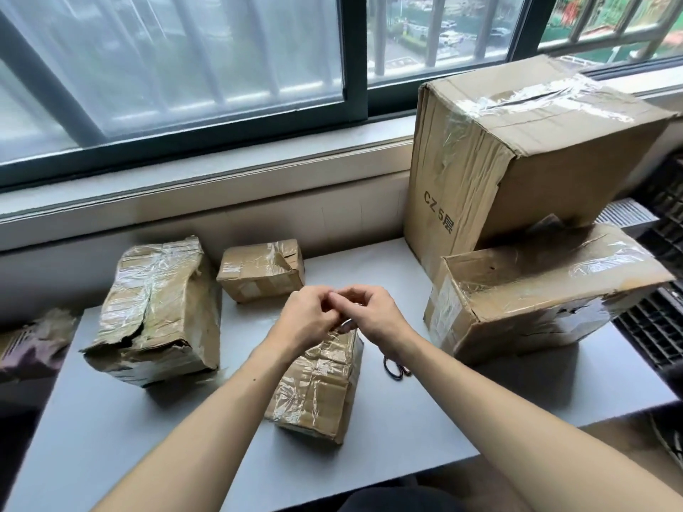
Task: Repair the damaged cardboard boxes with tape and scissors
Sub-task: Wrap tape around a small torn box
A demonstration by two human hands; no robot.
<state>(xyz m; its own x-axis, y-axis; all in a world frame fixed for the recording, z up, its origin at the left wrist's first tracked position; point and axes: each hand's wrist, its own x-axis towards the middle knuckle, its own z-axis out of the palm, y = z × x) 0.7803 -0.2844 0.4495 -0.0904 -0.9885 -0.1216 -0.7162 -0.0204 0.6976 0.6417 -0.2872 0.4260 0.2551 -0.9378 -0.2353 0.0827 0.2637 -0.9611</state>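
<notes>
My left hand (308, 315) and my right hand (375, 312) meet fingertip to fingertip above a small taped cardboard box (319, 382) in the middle of the table. Both hands have curled fingers. Beneath them shows part of a clear tape roll (346, 324), which my right hand holds. My left hand pinches at the roll's edge; the tape end itself is hidden by the fingers. Scissors (397, 368) with dark handles lie on the table just right of the small box, and neither hand touches them.
On the grey table (111, 437), a crushed, torn box (159, 312) lies at left and a small box (260, 269) at the back. A dented box (547, 290) sits right, a tall box (517, 142) behind it. Window sill beyond; dark crates at far right.
</notes>
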